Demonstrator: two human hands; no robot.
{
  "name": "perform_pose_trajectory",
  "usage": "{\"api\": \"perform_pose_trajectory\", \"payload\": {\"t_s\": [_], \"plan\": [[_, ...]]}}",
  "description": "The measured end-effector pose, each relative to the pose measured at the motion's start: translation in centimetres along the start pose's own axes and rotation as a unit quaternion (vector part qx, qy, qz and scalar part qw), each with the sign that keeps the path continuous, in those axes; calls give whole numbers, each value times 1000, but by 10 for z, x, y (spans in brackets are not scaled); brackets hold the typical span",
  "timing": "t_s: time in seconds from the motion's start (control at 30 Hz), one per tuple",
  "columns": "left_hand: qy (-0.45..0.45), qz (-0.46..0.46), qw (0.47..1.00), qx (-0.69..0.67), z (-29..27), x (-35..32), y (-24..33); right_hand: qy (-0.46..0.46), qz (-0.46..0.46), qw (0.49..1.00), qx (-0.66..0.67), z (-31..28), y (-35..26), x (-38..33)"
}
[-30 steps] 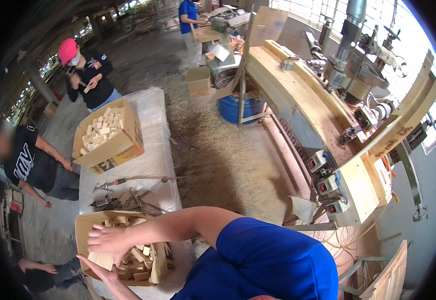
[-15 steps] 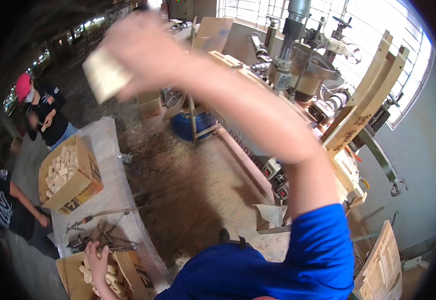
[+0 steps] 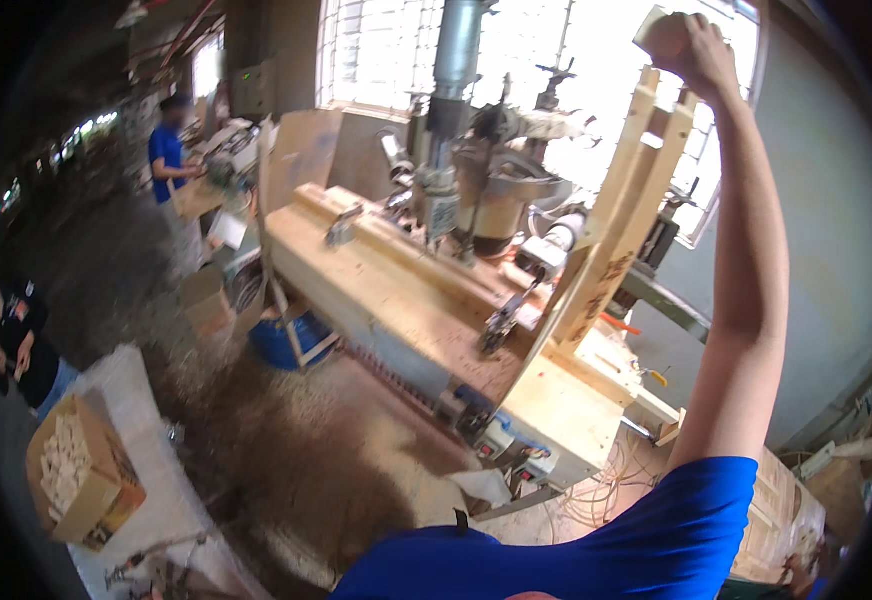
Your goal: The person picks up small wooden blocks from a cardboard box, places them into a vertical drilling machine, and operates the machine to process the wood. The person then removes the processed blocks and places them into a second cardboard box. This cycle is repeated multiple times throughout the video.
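My right hand (image 3: 704,58) is raised high at the upper right, its fingers closed around a pale wooden block (image 3: 660,38). Whether this is one block or several pressed together I cannot make out. The block is next to the top of a tall wooden chute (image 3: 611,245), made of two upright rails. That chute stands at the right end of a wooden machine bench (image 3: 396,285). My left hand is out of view.
A drill-like machine (image 3: 446,150) rises behind the bench. On the left, a cardboard box (image 3: 106,500) of small wooden pieces stands on a plastic-covered table (image 3: 141,400). Cables (image 3: 611,490) lie below the bench. One person (image 3: 31,345) is at the left, another (image 3: 166,160) farther back.
My right hand has swung from the upper left to the chute top with the block. The view has turned right. My left hand, earlier over a box of wooden pieces, has left the picture.
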State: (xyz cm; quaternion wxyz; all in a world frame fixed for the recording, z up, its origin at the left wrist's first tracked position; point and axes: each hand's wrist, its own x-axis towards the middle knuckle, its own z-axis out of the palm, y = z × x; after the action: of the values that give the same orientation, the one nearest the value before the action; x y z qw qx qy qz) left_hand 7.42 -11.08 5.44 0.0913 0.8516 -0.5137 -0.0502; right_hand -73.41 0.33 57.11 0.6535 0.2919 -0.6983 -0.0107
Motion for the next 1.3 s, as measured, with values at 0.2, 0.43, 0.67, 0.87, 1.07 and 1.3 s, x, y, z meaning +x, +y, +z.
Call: {"api": "perform_pose_trajectory", "payload": {"t_s": [0.2,0.43,0.67,0.87,1.07,1.3], "plan": [[6,-36,999,-5,-3,-6,5,-64,6,997,-50,11,28,-18],[-7,-50,999,-14,2,-5,10,-93,46,985,-139,27,7,-16],[-6,-58,998,-12,1,-9,11,-111,70,980,-151,45,5,-12],[-12,-64,998,-8,0,-11,6,-147,60,975,-156,55,5,-19],[-12,-70,997,-8,-6,-17,1,-172,37,974,-142,58,14,-25],[-4,-60,998,-5,-19,-17,7,-244,-38,964,-101,63,31,-21]]}}
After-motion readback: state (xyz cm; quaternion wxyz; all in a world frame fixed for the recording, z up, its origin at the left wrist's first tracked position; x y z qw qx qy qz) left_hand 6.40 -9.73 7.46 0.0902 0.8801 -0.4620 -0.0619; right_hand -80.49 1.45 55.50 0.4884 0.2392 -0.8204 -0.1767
